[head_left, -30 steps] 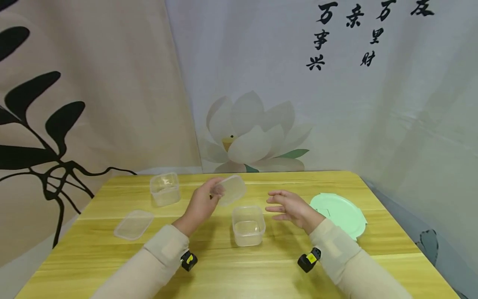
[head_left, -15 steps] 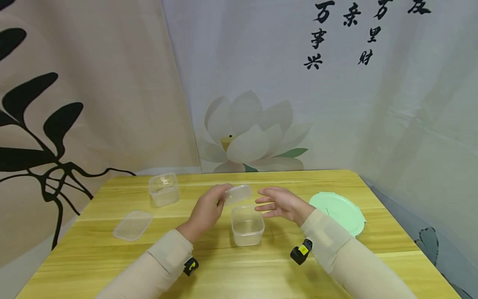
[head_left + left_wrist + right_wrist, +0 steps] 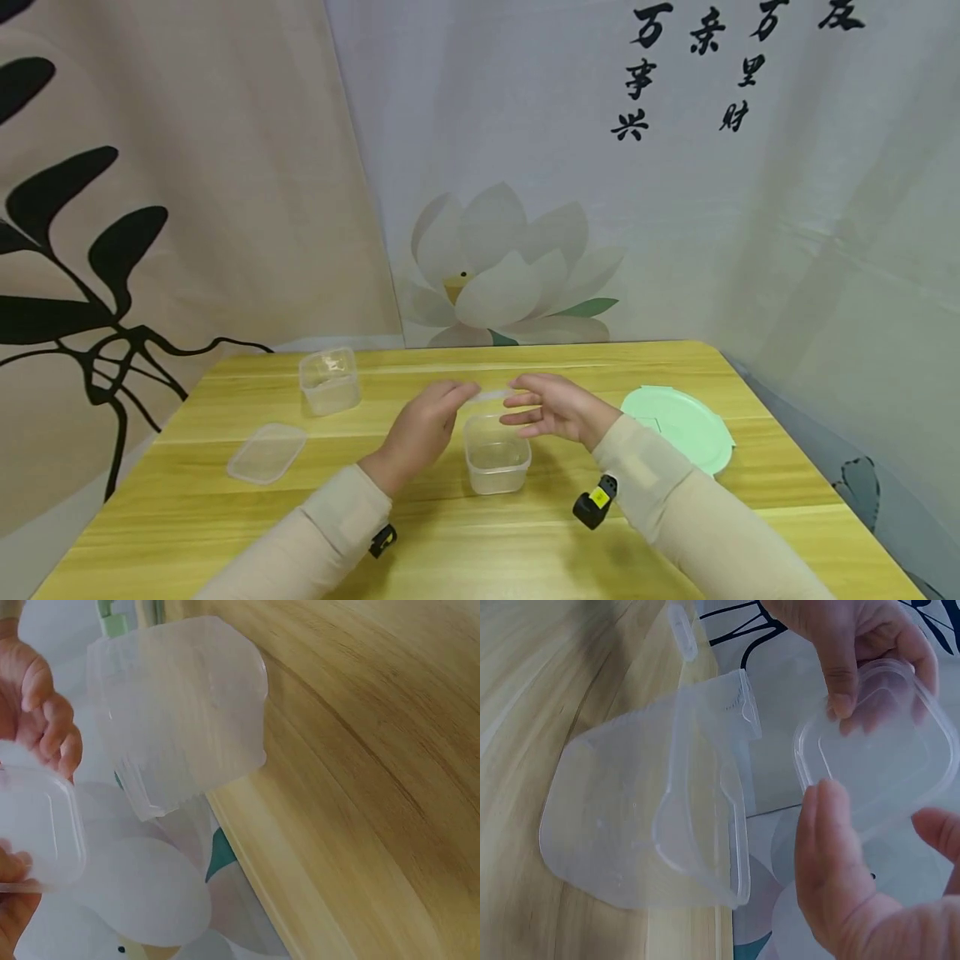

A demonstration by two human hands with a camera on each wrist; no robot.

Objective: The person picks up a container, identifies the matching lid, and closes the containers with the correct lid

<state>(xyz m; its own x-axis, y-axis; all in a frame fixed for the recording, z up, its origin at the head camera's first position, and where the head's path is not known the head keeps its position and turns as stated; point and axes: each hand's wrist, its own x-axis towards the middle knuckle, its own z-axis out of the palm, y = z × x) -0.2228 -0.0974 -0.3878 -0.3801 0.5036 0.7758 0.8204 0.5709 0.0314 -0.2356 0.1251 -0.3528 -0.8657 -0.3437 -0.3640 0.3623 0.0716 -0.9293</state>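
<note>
My left hand pinches a clear square plastic lid between thumb and fingers by one edge. The lid is held in the air, just above and behind an uncovered clear plastic food container upright on the table. Facing the lid from the other side is my right hand, its fingers spread and loosely extended. In the right wrist view its fingertips overlap the lid's near edge; whether they touch it I cannot tell. From the head view, the lid appears nearly edge-on between both hands.
At the back left stands a second clear container, with another clear lid flat in front of it. A round mint-green lid lies at the right, partly behind my right sleeve. The wooden table ends at a printed cloth.
My left hand has carried the lid right and slightly down, turning it from face-on to nearly edge-on. My right hand has come left toward it. The containers have stayed put.
</note>
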